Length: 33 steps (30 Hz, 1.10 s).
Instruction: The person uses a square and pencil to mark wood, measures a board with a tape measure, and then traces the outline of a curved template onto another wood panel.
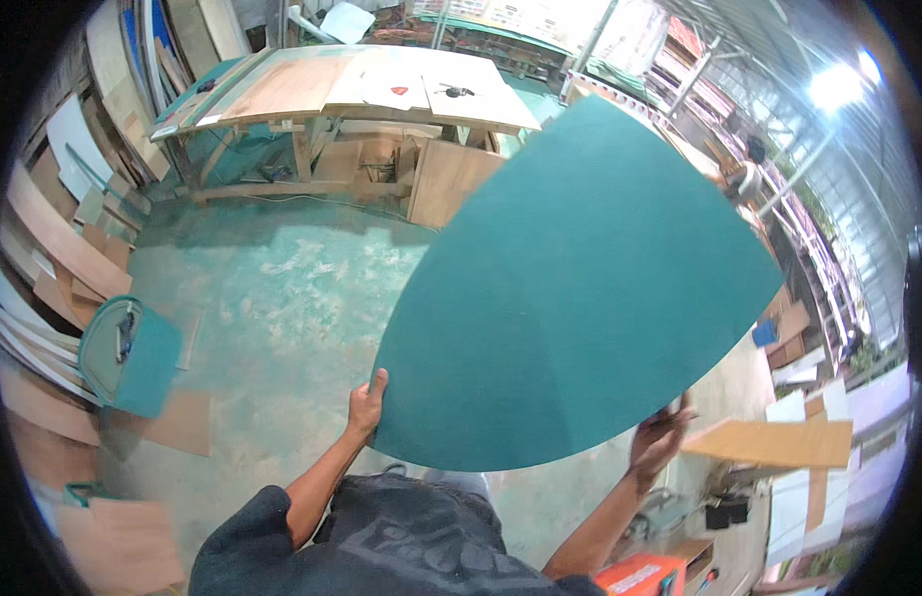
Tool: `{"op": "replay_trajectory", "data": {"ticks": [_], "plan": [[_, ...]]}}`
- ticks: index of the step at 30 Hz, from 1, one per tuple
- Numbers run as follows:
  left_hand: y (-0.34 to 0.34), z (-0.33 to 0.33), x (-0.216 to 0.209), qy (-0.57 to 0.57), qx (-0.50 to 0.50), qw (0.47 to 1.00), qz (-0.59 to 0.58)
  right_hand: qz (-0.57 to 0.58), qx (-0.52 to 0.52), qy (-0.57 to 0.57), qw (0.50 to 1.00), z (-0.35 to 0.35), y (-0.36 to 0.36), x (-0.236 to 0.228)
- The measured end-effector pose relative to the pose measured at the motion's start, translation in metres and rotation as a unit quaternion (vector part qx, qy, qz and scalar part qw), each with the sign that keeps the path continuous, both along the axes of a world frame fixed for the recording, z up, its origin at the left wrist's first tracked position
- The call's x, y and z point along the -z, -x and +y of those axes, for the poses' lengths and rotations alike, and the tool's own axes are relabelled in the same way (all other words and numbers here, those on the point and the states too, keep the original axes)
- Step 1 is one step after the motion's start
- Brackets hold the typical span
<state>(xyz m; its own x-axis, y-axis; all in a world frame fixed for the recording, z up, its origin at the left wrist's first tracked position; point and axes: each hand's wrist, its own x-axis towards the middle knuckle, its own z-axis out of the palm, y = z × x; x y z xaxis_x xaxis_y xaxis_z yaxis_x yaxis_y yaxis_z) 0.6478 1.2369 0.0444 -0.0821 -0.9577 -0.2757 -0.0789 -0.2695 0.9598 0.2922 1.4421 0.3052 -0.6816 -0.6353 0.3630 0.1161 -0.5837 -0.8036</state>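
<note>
A large flat green board point(580, 268) stretches out in front of me, covering much of the middle of the view. The fisheye bends its edges into curves. At its near left corner my left hand point(366, 405) is closed on the edge, thumb on the green face and the other fingers hidden behind. Along the near right edge my right hand point(662, 442) grips from below, its fingers partly hidden and slightly blurred. The board's underside cannot be seen.
A wooden worktable point(292, 84) stands ahead, with a panel point(451, 184) leaning against it. Boards point(59, 228) line the left wall near a green bin point(143, 358). To my right are a wooden piece point(769, 443) and an orange-red box point(641, 576). Another person point(747, 179) is beyond the board.
</note>
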Motion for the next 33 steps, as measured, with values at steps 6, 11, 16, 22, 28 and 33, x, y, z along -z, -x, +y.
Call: {"op": "replay_trajectory", "data": {"ticks": [6,11,16,22,28,33], "plan": [[0.16,-0.11,-0.007,-0.046,0.016,0.972,-0.231,-0.137,0.13,-0.169,0.967,-0.161,0.162,0.105],[0.27,-0.243,0.019,-0.041,0.0,0.96,-0.276,-0.18,0.077,-0.152,0.969,-0.293,0.29,0.163],[0.353,-0.355,-0.008,-0.124,-0.013,0.93,-0.346,-0.221,-0.024,-0.209,0.952,-0.422,0.409,0.196],[0.458,-0.486,-0.024,-0.121,-0.127,0.929,-0.327,-0.137,-0.048,-0.285,0.948,-0.622,0.52,0.19],[0.558,-0.649,0.004,-0.158,-0.126,0.943,-0.266,-0.096,-0.052,-0.303,0.947,-0.828,0.628,0.237],[0.628,-0.76,0.036,-0.161,-0.179,0.918,-0.316,-0.093,-0.053,-0.42,0.901,-0.967,0.703,0.259]]}}
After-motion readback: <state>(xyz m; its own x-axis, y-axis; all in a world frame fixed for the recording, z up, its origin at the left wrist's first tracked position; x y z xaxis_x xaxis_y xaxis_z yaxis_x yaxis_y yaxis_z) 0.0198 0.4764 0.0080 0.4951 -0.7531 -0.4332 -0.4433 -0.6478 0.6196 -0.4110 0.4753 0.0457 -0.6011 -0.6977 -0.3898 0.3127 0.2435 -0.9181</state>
